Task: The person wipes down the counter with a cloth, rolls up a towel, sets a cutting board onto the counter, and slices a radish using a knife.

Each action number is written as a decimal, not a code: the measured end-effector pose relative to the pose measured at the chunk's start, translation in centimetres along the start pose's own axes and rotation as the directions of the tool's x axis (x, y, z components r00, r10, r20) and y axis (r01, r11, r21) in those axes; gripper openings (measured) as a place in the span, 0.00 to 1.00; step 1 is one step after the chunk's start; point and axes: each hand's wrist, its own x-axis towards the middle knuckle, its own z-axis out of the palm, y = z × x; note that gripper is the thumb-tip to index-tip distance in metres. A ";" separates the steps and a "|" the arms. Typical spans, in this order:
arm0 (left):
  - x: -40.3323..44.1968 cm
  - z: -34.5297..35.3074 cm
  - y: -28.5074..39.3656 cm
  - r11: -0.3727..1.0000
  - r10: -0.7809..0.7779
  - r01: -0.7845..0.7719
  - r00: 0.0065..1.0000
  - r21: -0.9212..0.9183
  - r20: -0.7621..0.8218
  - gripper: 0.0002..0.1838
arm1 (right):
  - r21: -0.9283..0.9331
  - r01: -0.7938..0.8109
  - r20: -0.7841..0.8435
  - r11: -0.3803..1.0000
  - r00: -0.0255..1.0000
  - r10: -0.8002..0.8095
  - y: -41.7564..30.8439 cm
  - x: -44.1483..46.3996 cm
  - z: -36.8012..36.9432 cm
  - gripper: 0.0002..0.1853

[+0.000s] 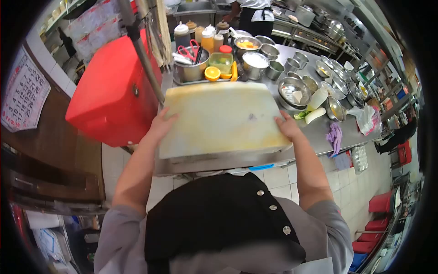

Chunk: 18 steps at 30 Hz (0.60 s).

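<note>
A thick white cutting board [221,121] with yellowish stains lies in front of me over the near part of the steel table. My left hand [164,125] grips its left edge, and my right hand [287,126] grips the right edge, the fingers partly hidden at the sides. Whether the board rests fully on the table or is slightly raised, I cannot tell. Just behind its far edge are a halved orange [212,73] and a clear green-tinted container [221,63]. Near my right hand lie a pale peeled vegetable [315,116] and a steel bowl [294,91].
A big red cooler box [114,89] and a metal pole [145,59] stand close on the left. A pot [191,68] holds red-handled scissors, beside several sauce bottles. Steel bowls cover the table's right side, near a purple cloth [334,138]. Another person [256,18] stands beyond the table.
</note>
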 end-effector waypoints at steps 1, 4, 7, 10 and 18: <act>-1.1 -0.3 -0.6 0.995 0.013 -0.012 1.000 0.099 -0.006 0.42 | -0.016 -0.002 0.001 1.000 1.000 0.002 0.0 0.2 -0.1 0.39; -3.6 -1.6 -2.2 0.979 -0.031 0.021 0.998 0.201 0.046 0.42 | -0.085 0.011 0.003 0.996 1.000 -0.011 -0.3 0.4 -0.6 0.38; -4.3 -1.9 -3.2 0.990 -0.141 0.138 0.984 0.032 0.113 0.40 | -0.053 -0.053 -0.003 0.997 0.999 0.052 -3.8 -1.6 -1.0 0.38; -4.8 -1.3 -1.3 0.995 -0.101 0.100 0.994 0.028 0.050 0.37 | 0.031 -0.081 -0.001 0.996 0.997 0.081 -2.6 0.1 -0.9 0.38; -5.3 -3.9 -1.4 0.991 0.003 -0.013 0.997 0.136 0.073 0.39 | -0.628 0.041 -0.044 0.777 0.995 -0.088 -4.3 -1.8 -2.3 0.27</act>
